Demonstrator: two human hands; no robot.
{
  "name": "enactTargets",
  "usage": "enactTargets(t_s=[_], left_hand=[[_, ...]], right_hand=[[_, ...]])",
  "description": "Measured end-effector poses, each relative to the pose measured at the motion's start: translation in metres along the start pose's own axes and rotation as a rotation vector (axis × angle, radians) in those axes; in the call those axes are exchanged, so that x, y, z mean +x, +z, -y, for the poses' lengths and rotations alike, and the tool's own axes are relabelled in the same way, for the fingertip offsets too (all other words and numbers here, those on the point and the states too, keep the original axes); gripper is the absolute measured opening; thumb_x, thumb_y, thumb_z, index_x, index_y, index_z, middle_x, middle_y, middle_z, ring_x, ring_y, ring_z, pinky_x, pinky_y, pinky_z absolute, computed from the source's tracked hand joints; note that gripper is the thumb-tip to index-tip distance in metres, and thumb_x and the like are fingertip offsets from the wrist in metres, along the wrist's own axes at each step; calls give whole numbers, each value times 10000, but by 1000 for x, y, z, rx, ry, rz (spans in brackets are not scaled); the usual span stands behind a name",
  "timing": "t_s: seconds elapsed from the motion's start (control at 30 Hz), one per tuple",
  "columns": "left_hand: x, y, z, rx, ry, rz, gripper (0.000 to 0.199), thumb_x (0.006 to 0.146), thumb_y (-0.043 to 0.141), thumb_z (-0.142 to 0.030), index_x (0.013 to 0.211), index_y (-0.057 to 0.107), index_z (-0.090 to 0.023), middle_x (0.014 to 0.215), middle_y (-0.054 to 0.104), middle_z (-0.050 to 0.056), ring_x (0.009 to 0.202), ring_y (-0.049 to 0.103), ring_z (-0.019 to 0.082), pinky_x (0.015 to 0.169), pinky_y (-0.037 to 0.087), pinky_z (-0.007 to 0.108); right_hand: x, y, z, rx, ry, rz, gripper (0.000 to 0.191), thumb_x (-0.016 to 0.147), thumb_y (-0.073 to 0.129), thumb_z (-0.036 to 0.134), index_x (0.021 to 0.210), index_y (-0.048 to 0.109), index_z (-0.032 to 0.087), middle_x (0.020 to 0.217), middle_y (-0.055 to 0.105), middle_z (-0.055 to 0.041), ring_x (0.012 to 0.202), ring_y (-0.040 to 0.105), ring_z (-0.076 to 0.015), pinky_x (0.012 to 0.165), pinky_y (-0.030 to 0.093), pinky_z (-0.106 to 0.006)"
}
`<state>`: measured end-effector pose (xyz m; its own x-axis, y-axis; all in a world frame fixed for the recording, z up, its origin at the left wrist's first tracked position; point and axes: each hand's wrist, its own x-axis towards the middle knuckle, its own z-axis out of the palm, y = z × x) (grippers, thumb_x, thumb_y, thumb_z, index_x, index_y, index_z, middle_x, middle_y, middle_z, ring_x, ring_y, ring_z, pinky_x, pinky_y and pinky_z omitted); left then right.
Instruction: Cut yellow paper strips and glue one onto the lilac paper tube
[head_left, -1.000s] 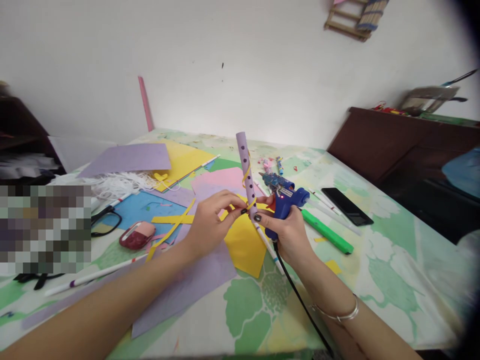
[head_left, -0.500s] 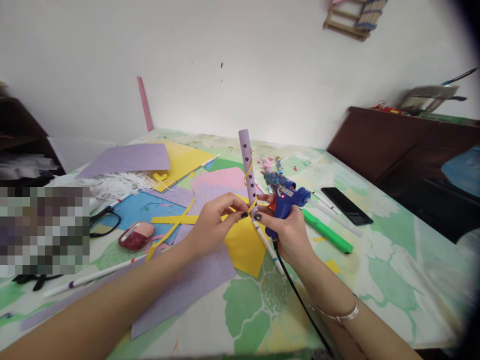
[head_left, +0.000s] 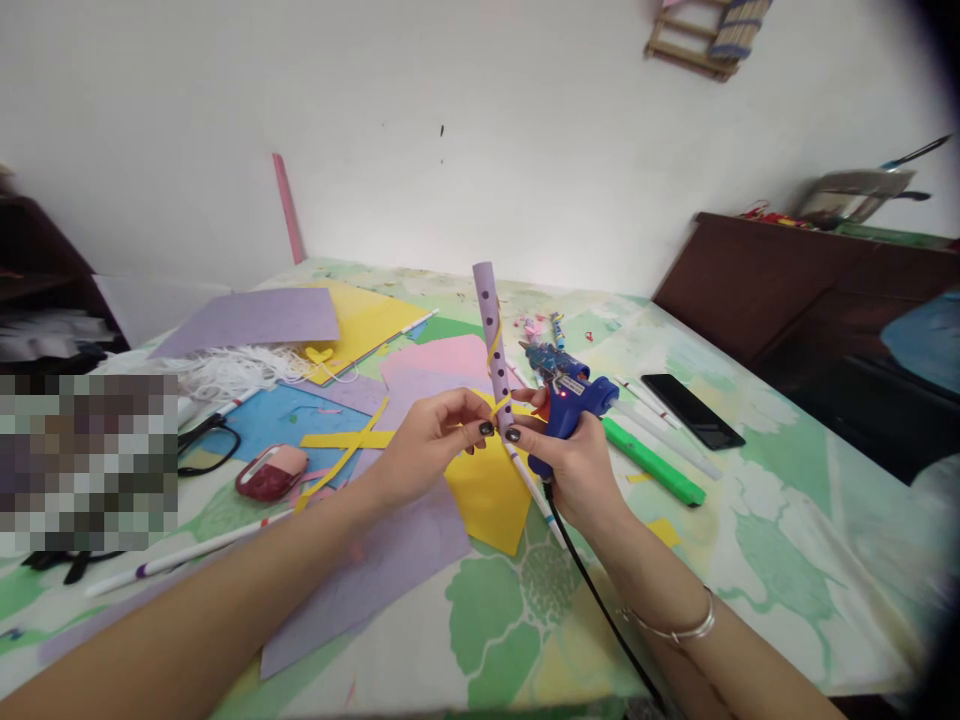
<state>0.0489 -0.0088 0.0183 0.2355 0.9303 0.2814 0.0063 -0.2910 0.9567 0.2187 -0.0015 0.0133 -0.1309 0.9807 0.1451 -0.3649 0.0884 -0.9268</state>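
Observation:
A purple paper tube [head_left: 489, 320] with a row of dark dots stands nearly upright, a thin yellow strip [head_left: 495, 345] wound around it. My left hand [head_left: 439, 440] pinches the lower end of the strip beside the tube's base. My right hand [head_left: 574, 450] grips a blue glue gun [head_left: 566, 410] against its palm, and its thumb and fingers also hold the bottom of the tube. The gun's nozzle points up and left, right of the tube, and a small red light glows on its body. A yellow paper piece [head_left: 491, 500] lies below the hands.
Purple sheets [head_left: 375, 570], a blue sheet [head_left: 277, 425], white string [head_left: 232, 372] and an earphone case [head_left: 271, 472] lie left. A green stick [head_left: 654, 462] and a black phone [head_left: 691, 410] lie right. The gun's black cable [head_left: 600, 600] runs to the near edge.
The tube has shifted slightly left and its top sits a little lower. My left fingertips have moved slightly left with the strip. The glue gun stays in my right hand.

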Motion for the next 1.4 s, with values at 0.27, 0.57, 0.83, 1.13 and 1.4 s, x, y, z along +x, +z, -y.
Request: enactTargets(t_s=[0.27,0.57,0.83,1.13,1.4], left_hand=[[-2,2,1,59,86,-94,37,821,587,-166,821,617,-144,747,622,3,676,593,100,663,484,231],[-5,6,0,69,106,-133,31,817,598,-155,808,628,-153,747,637,1,696,617,100,678,504,218],[-7,12,8,67,158,-217,18,804,646,-183,800,635,-169,757,655,-5,715,627,101,700,523,208],[-11,16,5,101,145,-232,56,787,658,-174,837,667,-151,843,706,41,792,674,135,784,551,246],[-15,21,-2,40,201,-187,168,777,686,-159,930,616,-148,869,655,41,801,640,136,790,541,260]], right_hand=[[0,1,-1,-7,-26,20,467,538,855,161,859,520,213,1044,643,-32,784,712,-204,739,557,-329],[0,1,-1,-15,-12,22,463,531,846,117,868,543,214,937,691,-9,749,711,-195,695,541,-306],[0,2,-1,-8,-12,-30,488,482,857,113,862,566,205,906,676,15,747,705,-181,697,536,-292],[0,1,-1,-45,-7,-32,473,506,860,155,870,564,210,818,712,2,755,703,-195,647,509,-277],[1,2,1,-41,15,-19,482,501,863,172,881,570,207,793,728,-8,737,707,-205,670,521,-297]])
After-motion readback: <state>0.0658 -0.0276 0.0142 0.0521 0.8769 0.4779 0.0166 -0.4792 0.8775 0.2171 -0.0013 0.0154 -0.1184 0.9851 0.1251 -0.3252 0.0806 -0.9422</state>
